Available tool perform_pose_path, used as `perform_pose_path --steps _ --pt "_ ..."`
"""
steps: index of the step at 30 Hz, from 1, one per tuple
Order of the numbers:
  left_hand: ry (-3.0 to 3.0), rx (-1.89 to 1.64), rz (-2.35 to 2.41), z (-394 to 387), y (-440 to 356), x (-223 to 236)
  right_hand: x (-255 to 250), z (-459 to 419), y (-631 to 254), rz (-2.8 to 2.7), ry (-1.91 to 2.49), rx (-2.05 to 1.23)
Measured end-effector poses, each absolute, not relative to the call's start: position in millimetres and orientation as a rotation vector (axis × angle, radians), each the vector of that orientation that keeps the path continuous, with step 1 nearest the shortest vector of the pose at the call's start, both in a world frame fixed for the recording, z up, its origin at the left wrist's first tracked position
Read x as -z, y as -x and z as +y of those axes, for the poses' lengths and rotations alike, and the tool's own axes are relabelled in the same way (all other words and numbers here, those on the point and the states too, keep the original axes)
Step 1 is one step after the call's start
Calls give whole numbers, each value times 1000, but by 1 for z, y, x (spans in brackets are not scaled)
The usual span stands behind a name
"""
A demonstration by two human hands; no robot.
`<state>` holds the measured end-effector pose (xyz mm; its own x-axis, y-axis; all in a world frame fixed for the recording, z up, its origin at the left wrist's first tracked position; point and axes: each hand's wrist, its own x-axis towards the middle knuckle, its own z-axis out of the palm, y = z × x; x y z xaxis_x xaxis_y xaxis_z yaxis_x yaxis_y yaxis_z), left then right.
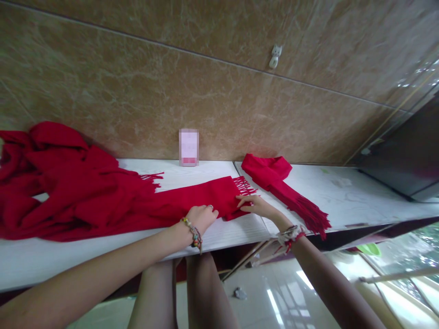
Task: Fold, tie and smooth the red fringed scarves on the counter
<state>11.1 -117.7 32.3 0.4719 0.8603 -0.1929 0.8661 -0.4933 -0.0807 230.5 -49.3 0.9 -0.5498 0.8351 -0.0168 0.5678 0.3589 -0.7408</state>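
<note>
A long red fringed scarf (pixel 192 196) lies along the white table, with one end laid out flat and folded. My left hand (pixel 202 219), wearing a ring and a beaded bracelet, is closed at the near edge of that flat part, fingertips partly hidden. Over its fringed end, my right hand (pixel 255 205) rests with fingers stretched out and apart, touching the cloth. To the left the rest of the red fabric (pixel 75 183) forms a loose, rumpled heap. A second red scarf (pixel 274 180), folded into a narrow band with its fringe toward me, lies right of my right hand.
A phone (pixel 189 147), its screen blurred, leans upright against the brown tiled wall (pixel 144 82). A white cat-shaped hook (pixel 275 56) is fixed to the wall. At far right stands a dark box-like object (pixel 408 146). The white tabletop (pixel 346 196) has a seam near the fringe.
</note>
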Motion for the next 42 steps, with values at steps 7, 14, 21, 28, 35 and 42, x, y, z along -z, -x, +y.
perform_pose_path --steps 7,14,21,28,35,42 --pt "-2812 122 1545 -119 -12 -24 1 -49 -235 -2236 1196 -1088" --pt "-2873 215 1408 -125 -15 -14 4 -48 -235 -2303 1181 -1099" --pt "-2791 286 1240 -121 -3 -17 -2 -55 -235 -2473 1188 -927" --pt "-2513 -31 1692 -83 -2 -10 -25 -38 -219 -2472 1228 -546" --pt "-2249 48 1855 -58 -6 12 1 -13 -158 -2575 1247 20" --pt "-2183 96 1886 -54 -3 20 32 -7 -156 -2662 1357 165"
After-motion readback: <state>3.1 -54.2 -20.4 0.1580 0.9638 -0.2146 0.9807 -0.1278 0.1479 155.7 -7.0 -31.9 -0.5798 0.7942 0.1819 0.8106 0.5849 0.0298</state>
